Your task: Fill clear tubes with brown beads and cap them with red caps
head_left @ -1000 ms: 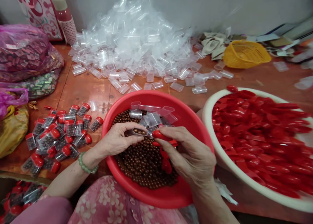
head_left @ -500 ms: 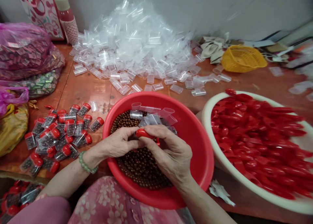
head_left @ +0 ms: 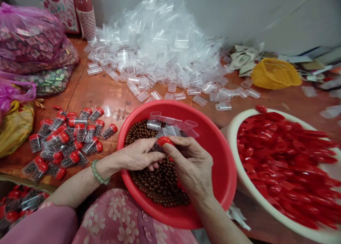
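Over the red basin (head_left: 229,182), my left hand (head_left: 138,155) grips a small clear plastic container (head_left: 157,146), mostly covered by fingers. A red cap (head_left: 164,141) sits at its top end, pinched between the thumb and fingers of my right hand (head_left: 192,162). Whether the cap is fully seated cannot be seen. Another bit of red shows below my right fingers. Inside the basin lie many small glossy brown balls (head_left: 157,187), with several clear tubes (head_left: 170,131) on top at the far side.
Left of the basin, red-capped filled containers (head_left: 80,132) lie heaped. Behind is a big pile of clear tubes (head_left: 160,52). At right stands a white tub (head_left: 231,141) of red caps (head_left: 282,166). Plastic bags (head_left: 29,38) crowd the left; a yellow basket (head_left: 274,73) stands back right.
The view has shifted, so the surroundings sit a little to the right. My right fingers have moved over the red cap, and my left fingers have shifted around the container.
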`<control>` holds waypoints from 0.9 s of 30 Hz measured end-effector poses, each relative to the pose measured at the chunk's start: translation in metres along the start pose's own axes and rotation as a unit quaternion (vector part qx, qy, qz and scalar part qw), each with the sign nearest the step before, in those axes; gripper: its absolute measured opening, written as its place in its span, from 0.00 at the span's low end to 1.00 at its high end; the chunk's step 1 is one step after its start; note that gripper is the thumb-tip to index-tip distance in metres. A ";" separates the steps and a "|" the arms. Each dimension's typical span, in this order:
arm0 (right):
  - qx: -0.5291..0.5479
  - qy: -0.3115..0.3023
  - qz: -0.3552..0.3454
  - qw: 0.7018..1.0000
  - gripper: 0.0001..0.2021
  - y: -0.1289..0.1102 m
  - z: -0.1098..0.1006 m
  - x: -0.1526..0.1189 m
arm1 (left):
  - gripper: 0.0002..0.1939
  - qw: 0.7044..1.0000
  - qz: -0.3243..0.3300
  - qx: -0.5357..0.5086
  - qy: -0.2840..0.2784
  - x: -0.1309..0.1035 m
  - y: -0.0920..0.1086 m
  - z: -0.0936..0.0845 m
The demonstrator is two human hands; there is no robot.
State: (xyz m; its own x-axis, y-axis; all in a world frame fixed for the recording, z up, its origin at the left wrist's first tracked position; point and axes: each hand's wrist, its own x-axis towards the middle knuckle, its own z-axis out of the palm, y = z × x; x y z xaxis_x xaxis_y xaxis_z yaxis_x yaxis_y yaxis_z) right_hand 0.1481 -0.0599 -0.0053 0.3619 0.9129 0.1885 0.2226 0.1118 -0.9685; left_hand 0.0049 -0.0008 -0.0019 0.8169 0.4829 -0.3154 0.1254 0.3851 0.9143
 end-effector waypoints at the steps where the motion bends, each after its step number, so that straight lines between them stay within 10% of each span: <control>1: -0.016 -0.003 -0.026 1.000 0.04 0.001 0.000 0.000 | 0.08 1.000 0.000 -0.015 -0.001 0.000 0.000 -0.001; 9: -0.298 -0.153 -0.242 0.911 0.39 0.005 -0.002 0.002 | 0.20 0.980 0.030 -0.193 0.018 -0.001 -0.002 -0.004; 22: -0.389 -0.083 -0.380 0.835 0.30 0.002 0.003 0.004 | 0.22 0.958 0.024 -0.283 -0.027 0.000 -0.005 -0.002; 27: -0.392 -0.099 -0.396 0.824 0.30 0.000 0.004 -0.001 | 0.28 0.950 -0.038 -0.305 0.059 0.002 -0.003 0.009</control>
State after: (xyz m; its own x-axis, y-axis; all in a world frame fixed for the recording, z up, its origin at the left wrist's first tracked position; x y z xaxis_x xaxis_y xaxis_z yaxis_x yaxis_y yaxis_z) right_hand 0.1445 -0.0596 -0.0063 -0.3154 0.7307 0.6055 0.8634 0.4857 -0.1364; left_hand 0.0116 -0.0080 -0.0034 0.7459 0.5065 -0.4326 -0.1981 0.7887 0.5820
